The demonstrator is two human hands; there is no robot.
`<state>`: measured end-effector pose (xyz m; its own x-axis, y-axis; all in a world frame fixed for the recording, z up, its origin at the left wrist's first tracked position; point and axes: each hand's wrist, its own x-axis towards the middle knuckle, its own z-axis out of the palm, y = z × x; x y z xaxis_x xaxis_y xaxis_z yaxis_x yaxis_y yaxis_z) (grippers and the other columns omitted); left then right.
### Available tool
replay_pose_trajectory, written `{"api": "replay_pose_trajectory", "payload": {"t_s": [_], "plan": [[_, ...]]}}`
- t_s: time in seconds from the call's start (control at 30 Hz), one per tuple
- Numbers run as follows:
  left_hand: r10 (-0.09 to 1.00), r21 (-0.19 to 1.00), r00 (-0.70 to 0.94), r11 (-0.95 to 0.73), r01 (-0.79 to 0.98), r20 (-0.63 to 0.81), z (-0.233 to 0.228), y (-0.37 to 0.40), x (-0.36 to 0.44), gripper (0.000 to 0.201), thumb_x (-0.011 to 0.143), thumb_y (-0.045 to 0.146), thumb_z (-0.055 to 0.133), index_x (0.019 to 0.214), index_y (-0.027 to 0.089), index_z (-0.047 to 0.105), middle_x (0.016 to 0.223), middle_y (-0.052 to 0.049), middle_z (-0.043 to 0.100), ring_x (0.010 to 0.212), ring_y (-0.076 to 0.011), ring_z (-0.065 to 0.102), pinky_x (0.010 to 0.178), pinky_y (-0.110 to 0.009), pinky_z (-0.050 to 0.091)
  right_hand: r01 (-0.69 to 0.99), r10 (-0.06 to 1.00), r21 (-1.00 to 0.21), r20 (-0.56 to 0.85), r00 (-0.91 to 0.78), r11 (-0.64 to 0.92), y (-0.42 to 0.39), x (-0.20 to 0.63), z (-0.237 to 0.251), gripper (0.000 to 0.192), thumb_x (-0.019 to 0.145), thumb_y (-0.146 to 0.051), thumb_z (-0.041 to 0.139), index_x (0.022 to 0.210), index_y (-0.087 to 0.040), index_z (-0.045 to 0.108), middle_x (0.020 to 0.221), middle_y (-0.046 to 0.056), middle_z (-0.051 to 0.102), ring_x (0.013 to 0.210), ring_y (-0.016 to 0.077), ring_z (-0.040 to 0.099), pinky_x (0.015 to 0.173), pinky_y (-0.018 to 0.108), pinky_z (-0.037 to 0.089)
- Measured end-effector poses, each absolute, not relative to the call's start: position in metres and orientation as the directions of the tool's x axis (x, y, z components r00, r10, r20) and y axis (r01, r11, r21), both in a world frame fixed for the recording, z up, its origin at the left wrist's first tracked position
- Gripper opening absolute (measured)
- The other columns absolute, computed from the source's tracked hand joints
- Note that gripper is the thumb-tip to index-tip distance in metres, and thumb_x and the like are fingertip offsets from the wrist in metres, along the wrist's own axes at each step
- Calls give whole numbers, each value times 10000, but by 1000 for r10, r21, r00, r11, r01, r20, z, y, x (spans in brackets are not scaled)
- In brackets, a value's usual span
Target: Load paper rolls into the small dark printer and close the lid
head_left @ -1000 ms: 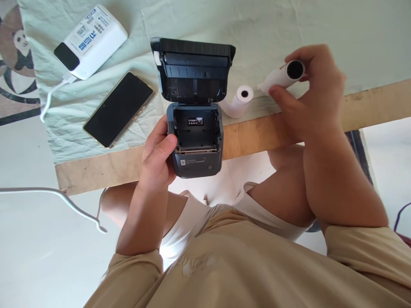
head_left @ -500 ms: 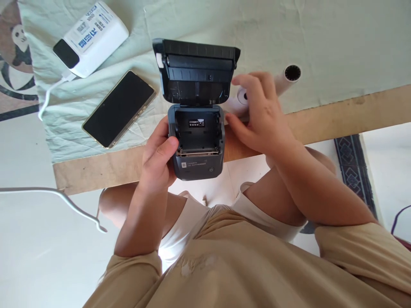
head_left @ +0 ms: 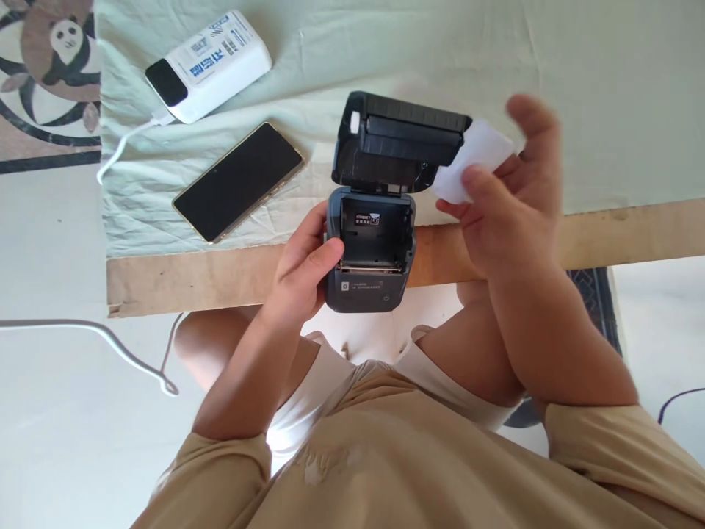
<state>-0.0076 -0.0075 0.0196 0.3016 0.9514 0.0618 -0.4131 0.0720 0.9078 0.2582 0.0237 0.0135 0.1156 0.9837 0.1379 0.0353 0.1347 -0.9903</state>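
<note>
A dark grey portable label printer (head_left: 370,290) rests in my left hand (head_left: 308,268), which grips its left side with the thumb along the edge. Its lid (head_left: 402,139) stands raised, so the bare paper bay (head_left: 377,239) with a small printed sticker shows. Right of the lid, my right hand (head_left: 512,198) pinches a white paper roll (head_left: 476,158) between thumb and fingers, the index finger lifted and blurred. The lid covers part of the roll's left end.
On the pale green cloth (head_left: 606,88) lie a black-screened phone (head_left: 239,180) and a white power bank (head_left: 220,66) with a white cable (head_left: 124,147). The wooden table edge (head_left: 181,283) runs below the printer. A white cable end (head_left: 165,382) hangs at lower left.
My right hand has closed on the white paper roll and lifted it beside the lid. The view has shifted; the printer sits farther right with its lid still up. The second roll no longer shows.
</note>
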Motion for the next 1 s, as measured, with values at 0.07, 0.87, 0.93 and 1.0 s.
{"api": "replay_pose_trajectory", "payload": {"t_s": [0.07, 0.87, 0.93, 1.0], "plan": [[949, 904, 310, 86, -420, 54, 19, -8, -9, 420, 975, 515, 788, 1304, 256, 815, 1263, -98, 850, 1359, -373, 774, 1114, -504, 696, -194, 995, -981, -42, 91, -24, 23, 257, 18, 659, 784, -577, 881, 1345, -412, 576, 1237, 1, 697, 971, 175, 741, 681, 299, 664], [949, 902, 310, 82, -423, 59, 22, -7, -8, 352, 995, 511, 790, 1240, 261, 825, 985, -49, 818, 811, -191, 808, 555, -237, 608, -454, 942, -850, -329, 60, -268, 12, 235, 46, 610, 816, -294, 909, 1347, -392, 625, 1094, -76, 747, 906, 98, 750, 756, 248, 699], [952, 905, 302, 87, -417, 48, 22, -7, -8, 359, 991, 527, 797, 1230, 259, 819, 1000, -46, 819, 810, -187, 806, 576, -245, 621, -433, 933, -860, -344, 103, -270, 14, 235, 45, 590, 812, -287, 892, 1333, -387, 635, 1066, -67, 751, 929, 126, 757, 744, 274, 680], [954, 912, 298, 88, -401, 39, 21, -7, -8, 391, 990, 556, 794, 1241, 257, 808, 1028, -55, 827, 912, -231, 837, 653, -285, 673, -448, 928, -857, -348, 137, -255, 15, 234, 46, 500, 809, -355, 898, 1250, -347, 663, 1068, -28, 763, 998, 170, 769, 705, 275, 652]]}}
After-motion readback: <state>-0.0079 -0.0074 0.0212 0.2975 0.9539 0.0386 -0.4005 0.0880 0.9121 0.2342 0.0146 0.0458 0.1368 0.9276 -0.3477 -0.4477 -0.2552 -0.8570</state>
